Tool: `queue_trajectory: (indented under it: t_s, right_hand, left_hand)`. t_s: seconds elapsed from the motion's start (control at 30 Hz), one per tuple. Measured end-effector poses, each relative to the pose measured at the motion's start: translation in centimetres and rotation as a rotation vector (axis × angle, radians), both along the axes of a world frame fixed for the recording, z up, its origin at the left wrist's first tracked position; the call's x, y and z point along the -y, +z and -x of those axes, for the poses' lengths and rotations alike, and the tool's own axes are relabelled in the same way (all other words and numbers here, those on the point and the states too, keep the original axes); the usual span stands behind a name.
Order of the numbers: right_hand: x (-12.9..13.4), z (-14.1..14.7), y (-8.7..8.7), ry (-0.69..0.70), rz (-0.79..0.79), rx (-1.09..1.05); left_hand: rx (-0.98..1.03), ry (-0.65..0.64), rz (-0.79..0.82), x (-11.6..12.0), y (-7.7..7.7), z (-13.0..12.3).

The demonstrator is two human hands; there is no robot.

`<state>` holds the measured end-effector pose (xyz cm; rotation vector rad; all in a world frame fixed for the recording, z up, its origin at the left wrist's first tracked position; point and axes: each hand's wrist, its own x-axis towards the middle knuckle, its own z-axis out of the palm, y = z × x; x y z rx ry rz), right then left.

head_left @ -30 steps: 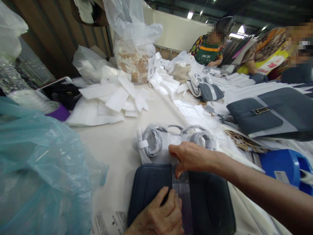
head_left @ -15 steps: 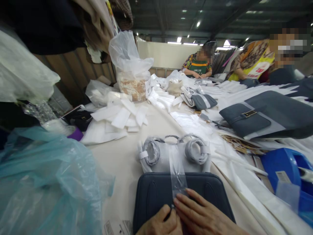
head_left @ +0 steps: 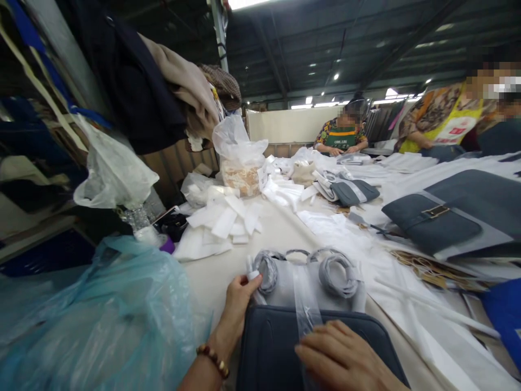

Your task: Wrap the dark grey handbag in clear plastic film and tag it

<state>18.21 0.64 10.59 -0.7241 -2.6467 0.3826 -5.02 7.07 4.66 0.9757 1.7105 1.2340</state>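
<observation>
A dark blue bag flap point(head_left: 272, 336) lies in front of me, with a clear plastic strip point(head_left: 303, 296) running down its middle. Beyond its edge is the bag's pale wrapped part point(head_left: 285, 285), bearing two coiled straps in grey-clear wrapping. My left hand point(head_left: 238, 298), a beaded bracelet at its wrist, pinches the left coiled strap point(head_left: 267, 274) at its white band. Over the flap and the lower end of the strip is my right hand point(head_left: 340, 350), fingers extended and slightly bent; its palm side is hidden.
Light blue plastic point(head_left: 134, 309) is heaped at left. White foam strips point(head_left: 223, 222) lie behind it. A large dark bag point(head_left: 451, 212) stands at right above brown cords point(head_left: 423, 266). Two co-workers, one in a green apron point(head_left: 342, 138), are across the table.
My left hand has left the flap's middle and moved up and left to the coiled strap. The right hand stays over the flap. The view has swung left and upward.
</observation>
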Motion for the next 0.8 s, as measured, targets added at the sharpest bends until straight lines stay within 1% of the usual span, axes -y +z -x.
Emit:
queue_trajectory:
  t_s: [0.03, 0.07, 0.13, 0.2, 0.27, 0.37, 0.47, 0.57, 0.63, 0.8]
  right_hand:
    - [-1.1, 0.8, 0.7, -0.074, -0.027, -0.09]
    - [-2.4, 1.7, 1.3, -0.114, -0.045, -0.15]
    - [-5.2, 3.8, 2.3, -0.203, -0.044, -0.196]
    - [-7.9, 6.1, 3.0, -0.307, -0.028, -0.097]
    - [-9.7, 8.3, 3.6, -0.374, -0.028, 0.036]
    - [-10.9, 11.1, 3.8, -0.406, -0.039, 0.163]
    - [-11.2, 12.7, 3.2, -0.429, -0.041, 0.251]
    - [-11.8, 13.3, 2.4, -0.392, -0.025, 0.318]
    - [-12.6, 13.4, 2.1, -0.377, -0.01, 0.354]
    - [-14.6, 13.3, 1.9, -0.453, 0.031, 0.413]
  left_hand:
    - [0.016, -0.015, -0.008, -0.5, 0.1, -0.2]
    - [0.02, -0.018, -0.023, -0.7, 0.2, -0.4]
    - [-0.009, -0.01, -0.074, -0.5, 0.6, -0.9]
    - [-0.047, -0.032, -0.134, -0.2, 1.3, -1.3]
    - [-0.073, -0.083, -0.181, -0.1, 1.9, -1.6]
    - [-0.1, -0.16, -0.185, -0.9, 2.1, -2.0]
    - [-0.166, -0.226, -0.091, -2.3, 1.6, -2.1]
    - [-0.26, -0.286, 0.014, -3.4, 1.1, -2.0]
    - [-0.31, -0.324, 0.061, -3.8, 1.1, -2.0]
    - [-0.386, -0.378, 0.126, -3.6, 1.7, -2.5]
